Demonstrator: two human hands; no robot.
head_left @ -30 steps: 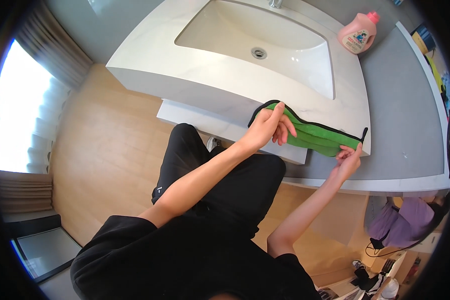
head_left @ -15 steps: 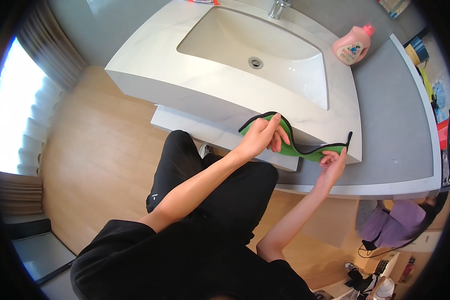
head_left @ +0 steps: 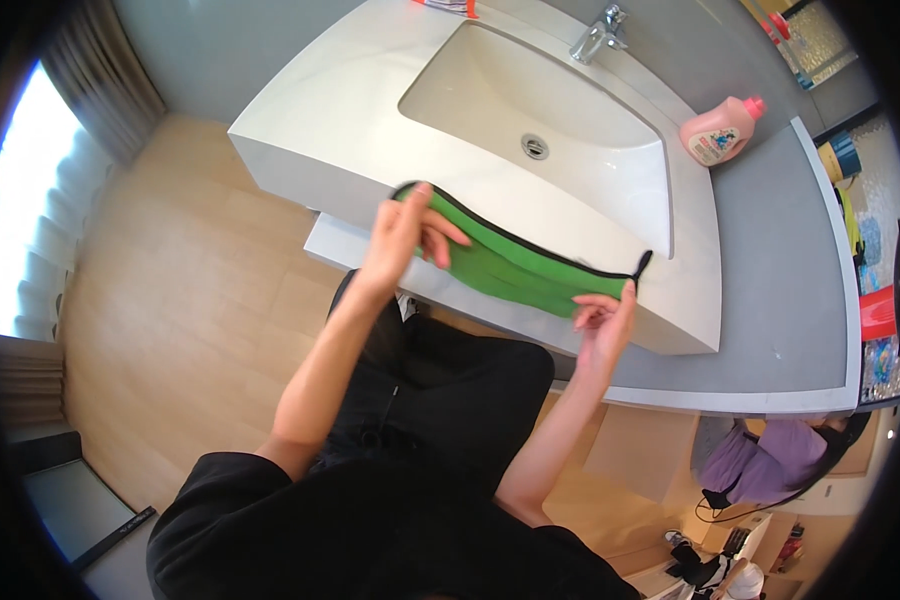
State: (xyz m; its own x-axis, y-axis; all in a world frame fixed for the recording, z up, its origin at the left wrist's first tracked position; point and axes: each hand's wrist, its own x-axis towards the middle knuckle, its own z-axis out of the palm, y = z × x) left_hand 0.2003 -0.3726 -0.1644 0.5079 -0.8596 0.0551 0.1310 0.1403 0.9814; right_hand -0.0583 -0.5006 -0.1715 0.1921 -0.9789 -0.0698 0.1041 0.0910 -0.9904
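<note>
A green cloth (head_left: 515, 268) with a black edge band is stretched between my two hands, in front of the vanity's front edge. My left hand (head_left: 407, 235) pinches its left corner between thumb and fingers. At the other end, my right hand (head_left: 607, 318) grips the right corner, where a small black loop sticks up. The cloth's top edge runs nearly straight, sloping down to the right, and its green face hangs below. Beyond it lies the white washbasin (head_left: 460, 95), with a round metal drain (head_left: 535, 147) in its bottom.
A chrome faucet (head_left: 600, 38) stands behind the basin. On the counter's right end is a pink bottle (head_left: 722, 132) with a handle. An orange-and-white packet (head_left: 448, 6) lies at the back left. A white shelf (head_left: 345, 240) juts out under the counter. At the lower right sits a person in purple (head_left: 770, 460).
My hands have moved apart, the left one going left and up. The cloth, wavy and slack before, is now pulled out flat. The view has shifted slightly.
</note>
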